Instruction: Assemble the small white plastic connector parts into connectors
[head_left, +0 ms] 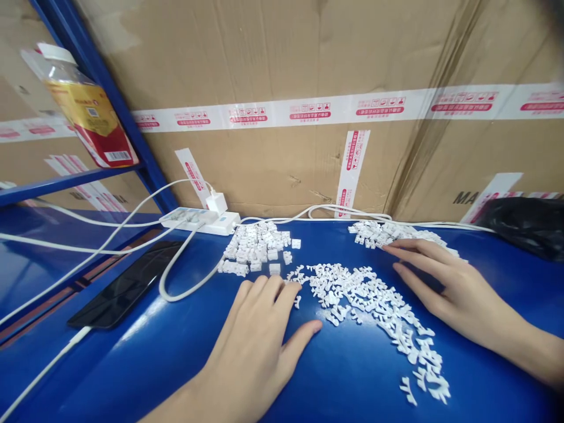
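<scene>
scatter of small white plastic pieces (pixel 370 305), prong-shaped and loose, in a long band across the blue metal shelf top (pixel 132 376), with a few strays toward the front. probably very light and stiff, perhaps brittle at the thin prongs, and apt to skid on the glossy paint; best taken by the thicker body of each piece, between fingertip and thumb. left hand (pixel 259 346) open and flat on the shelf, fingers spread, just beside the band's near end, nothing held. right hand (pixel 453 288) open too, fingers outstretched, fingertips (pixel 399 249) at the front edge of a low heap of white parts (pixel 388 232), no grip visible. just beyond the left hand, a pile of square white plastic blocks (pixel 258 247). behind that, a white power strip (pixel 198 220) with a plugged-in charger (pixel 217 202) and white cables; to the left, a black smartphone (pixel 118 288) lying on the shelf. farther off, a blue steel upright (pixel 118 117), a packaged plastic jar (pixel 83 111), a black plastic bag (pixel 524 226), and cardboard cartons (pixel 282 70) sealed with red-printed white tape.
</scene>
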A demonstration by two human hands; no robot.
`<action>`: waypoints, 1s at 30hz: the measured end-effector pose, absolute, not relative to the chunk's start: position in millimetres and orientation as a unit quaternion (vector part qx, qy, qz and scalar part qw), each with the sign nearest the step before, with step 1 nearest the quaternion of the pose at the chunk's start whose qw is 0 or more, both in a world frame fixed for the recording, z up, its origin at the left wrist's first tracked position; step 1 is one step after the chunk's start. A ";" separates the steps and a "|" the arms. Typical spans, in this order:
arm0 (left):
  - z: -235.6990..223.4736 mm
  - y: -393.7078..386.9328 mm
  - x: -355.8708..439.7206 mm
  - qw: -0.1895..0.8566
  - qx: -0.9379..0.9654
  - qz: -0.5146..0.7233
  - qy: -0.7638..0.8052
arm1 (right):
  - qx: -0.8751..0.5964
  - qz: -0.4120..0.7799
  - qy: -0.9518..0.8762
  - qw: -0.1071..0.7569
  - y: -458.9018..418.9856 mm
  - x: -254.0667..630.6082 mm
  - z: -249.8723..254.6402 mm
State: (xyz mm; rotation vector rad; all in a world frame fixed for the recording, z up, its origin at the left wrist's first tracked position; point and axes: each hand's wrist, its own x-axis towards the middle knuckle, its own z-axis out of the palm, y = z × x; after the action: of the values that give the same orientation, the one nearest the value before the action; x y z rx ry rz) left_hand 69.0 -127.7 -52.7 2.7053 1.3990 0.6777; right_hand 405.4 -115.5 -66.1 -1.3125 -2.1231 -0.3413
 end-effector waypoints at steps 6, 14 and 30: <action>-50.5 -126.2 72.6 0.074 0.870 0.192 0.449 | -0.465 -0.115 -0.835 0.272 -99.3 399.4 -67.9; -56.7 -120.1 65.5 0.155 0.878 0.259 0.372 | -0.456 -0.112 -0.830 0.300 -94.3 407.4 -72.4; -52.4 -123.8 65.9 0.205 0.895 0.300 0.259 | -0.462 -0.130 -0.818 0.316 -107.0 414.2 -72.6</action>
State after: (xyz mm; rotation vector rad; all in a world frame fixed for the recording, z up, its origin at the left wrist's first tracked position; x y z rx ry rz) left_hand 65.9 -123.8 -52.4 2.4956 0.7235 0.8358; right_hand 414.2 -107.0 -72.6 -1.2175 -2.1542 -0.3419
